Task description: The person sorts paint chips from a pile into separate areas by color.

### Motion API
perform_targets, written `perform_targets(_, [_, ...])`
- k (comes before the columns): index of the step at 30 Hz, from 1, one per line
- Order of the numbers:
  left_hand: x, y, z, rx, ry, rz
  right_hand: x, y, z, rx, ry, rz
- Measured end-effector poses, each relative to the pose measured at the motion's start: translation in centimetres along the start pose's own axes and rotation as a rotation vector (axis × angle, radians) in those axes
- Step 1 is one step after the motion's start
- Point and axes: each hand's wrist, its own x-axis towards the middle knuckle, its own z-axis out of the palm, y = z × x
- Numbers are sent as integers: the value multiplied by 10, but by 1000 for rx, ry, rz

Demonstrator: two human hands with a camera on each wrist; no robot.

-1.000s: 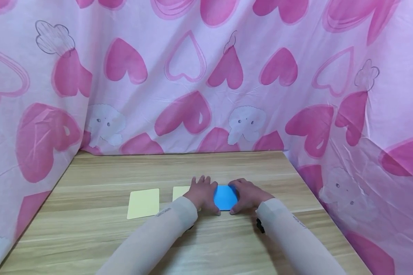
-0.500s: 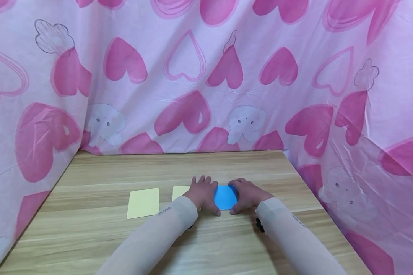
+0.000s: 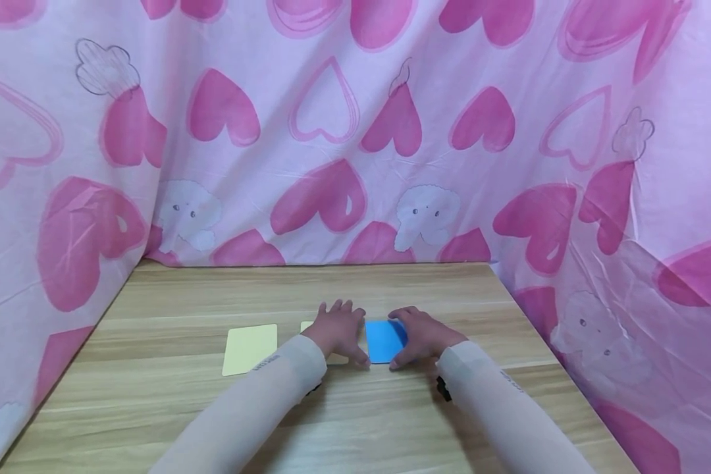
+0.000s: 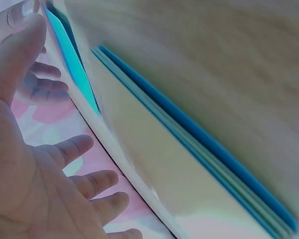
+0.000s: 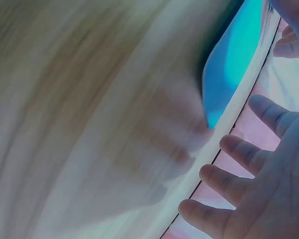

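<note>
A blue square card (image 3: 384, 343) with rounded corners lies flat on the table between my hands. My right hand (image 3: 426, 337) is at its right side, covering part of that edge, fingers spread and fairly straight in the right wrist view. My left hand (image 3: 336, 331) hovers over the middle pale yellow square (image 3: 337, 359) and partly hides it; its thumb and fingers are spread, holding nothing. In the left wrist view this pale square tops a stack (image 4: 199, 154) with blue and green layered edges. Another pale yellow square (image 3: 251, 349) lies farther left.
The wood-grain table (image 3: 308, 289) extends behind and in front of the squares. A pink curtain (image 3: 308, 164) with hearts hangs along its back and sides.
My left hand has moved a little left, away from the blue card, uncovering its left edge. The right hand has barely moved. The head view has shifted slightly.
</note>
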Motion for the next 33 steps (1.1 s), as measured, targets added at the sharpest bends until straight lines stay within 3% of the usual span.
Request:
perform_targets(9, [-12, -20, -5, -57, 11, -35, 3, -14, 4, -3, 13, -87])
perform_targets(18, [-26, -38, -9, -51, 31, -38, 6, -29, 8, 1, -7, -83])
perform_targets(25, [-34, -45, -15, -81, 51, -29, 10, -40, 11, -26, -7, -104])
perform_targets(33, [-37, -53, -14, -102, 56, -51, 16, -54, 15, -70, 0, -185])
